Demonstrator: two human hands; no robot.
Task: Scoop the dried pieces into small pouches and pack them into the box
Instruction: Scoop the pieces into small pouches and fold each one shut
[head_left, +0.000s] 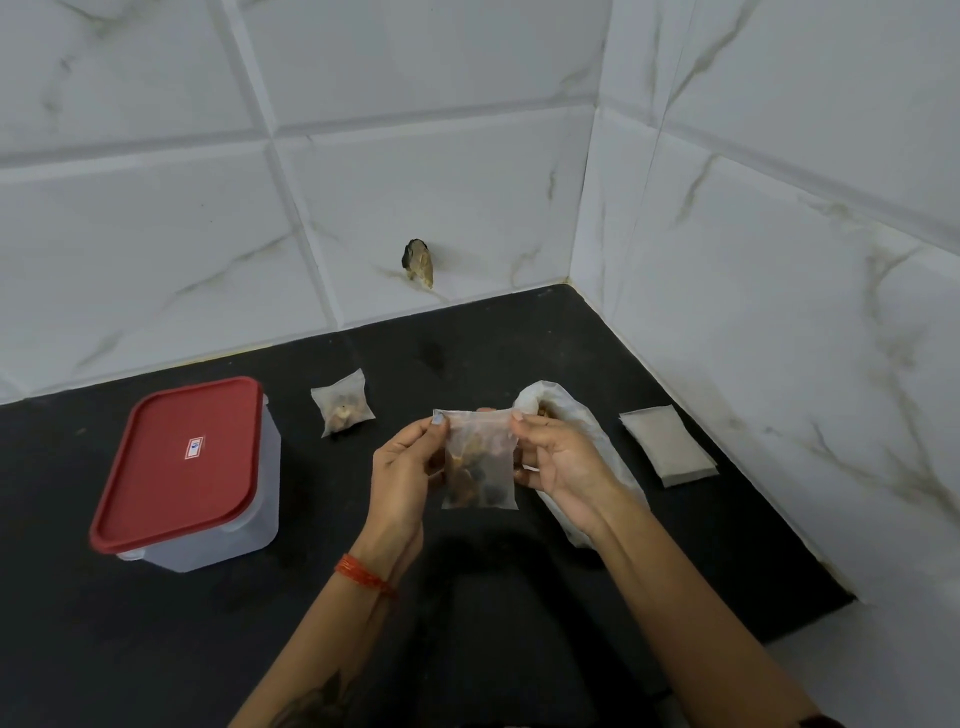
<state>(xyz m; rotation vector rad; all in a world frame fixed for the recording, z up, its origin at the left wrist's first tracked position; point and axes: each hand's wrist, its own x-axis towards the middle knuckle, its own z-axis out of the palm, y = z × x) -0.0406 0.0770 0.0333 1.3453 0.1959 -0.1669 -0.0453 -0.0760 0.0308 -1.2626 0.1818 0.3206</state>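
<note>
I hold a small translucent pouch (480, 460) with brown dried pieces inside, upright above the black counter. My left hand (402, 467) pinches its top left corner and my right hand (558, 460) pinches its top right corner. A second filled pouch (343, 402) lies on the counter behind, to the left. The large white bag (566, 410) of dried pieces lies open behind my right hand, partly hidden by it. The clear plastic box (189, 467) with a red lid on stands at the left, closed.
A flat stack of empty pouches (667, 444) lies at the right near the tiled wall. The black counter (156, 623) sits in a corner of white marbled tile walls. A dark chipped hole (418, 262) marks the back wall.
</note>
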